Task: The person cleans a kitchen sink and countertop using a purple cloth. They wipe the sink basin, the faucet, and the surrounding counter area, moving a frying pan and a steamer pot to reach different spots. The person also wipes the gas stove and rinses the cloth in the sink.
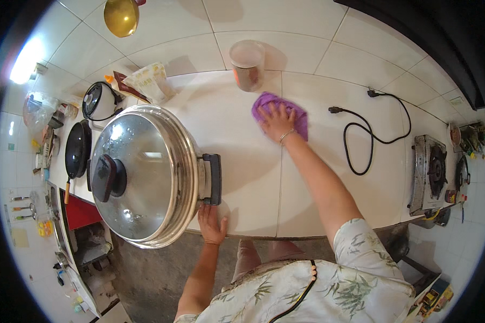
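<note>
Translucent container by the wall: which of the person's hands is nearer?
Right. The right hand is spread on the purple cloth, close in front of the container; the left hand is farther off, at the front edge of the counter beside the lidded pot.

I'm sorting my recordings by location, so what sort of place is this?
Most likely a kitchen: a stove at the right of the white counter, with a large lidded pot and a black pan toward the left.
</note>
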Demonstrator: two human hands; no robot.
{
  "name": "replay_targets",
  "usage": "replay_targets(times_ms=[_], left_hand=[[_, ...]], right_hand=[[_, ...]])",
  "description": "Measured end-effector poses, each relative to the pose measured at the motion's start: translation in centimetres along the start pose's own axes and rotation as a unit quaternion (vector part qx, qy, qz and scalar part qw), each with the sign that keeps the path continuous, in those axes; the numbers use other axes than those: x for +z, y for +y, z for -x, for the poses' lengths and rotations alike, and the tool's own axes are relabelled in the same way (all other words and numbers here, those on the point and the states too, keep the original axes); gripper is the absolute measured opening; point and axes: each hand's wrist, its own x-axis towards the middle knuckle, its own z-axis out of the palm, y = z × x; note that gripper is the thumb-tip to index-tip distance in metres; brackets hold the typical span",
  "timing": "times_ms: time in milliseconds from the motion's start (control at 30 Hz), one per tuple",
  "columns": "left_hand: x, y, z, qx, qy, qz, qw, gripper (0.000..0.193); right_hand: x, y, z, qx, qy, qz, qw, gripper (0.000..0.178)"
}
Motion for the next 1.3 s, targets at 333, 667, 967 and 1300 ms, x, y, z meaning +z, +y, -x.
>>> replay_targets(times_ms=[333,667,967,1300], left_hand=[[-0.4,0.0,-0.2,-0.022,0.031,0.083,0.996,0.051],[-2.8,2.7,5.6,-0.085,0.028,0.132,0.987,0.044],[-3.5,3.2,6.4,-0.092,-0.004,0.202,0.975,0.039],[-1.6,7.3,7.9,0.007,-0.033,0.256,0.966,0.036]], right_hand=[[6.2,-5.3,20.4,-0.239,-0.046,-0.033,0.969,0.054],[1.8,-7.0,6.4,-0.018,0.011,-0.044,0.999,0.055],[9.3,-11.9,23.8,-0.22,-0.028,-0.019,0.975,0.054],[7.3,15.1,42.0,0.268,0.018,-0.041,0.962,0.067]])
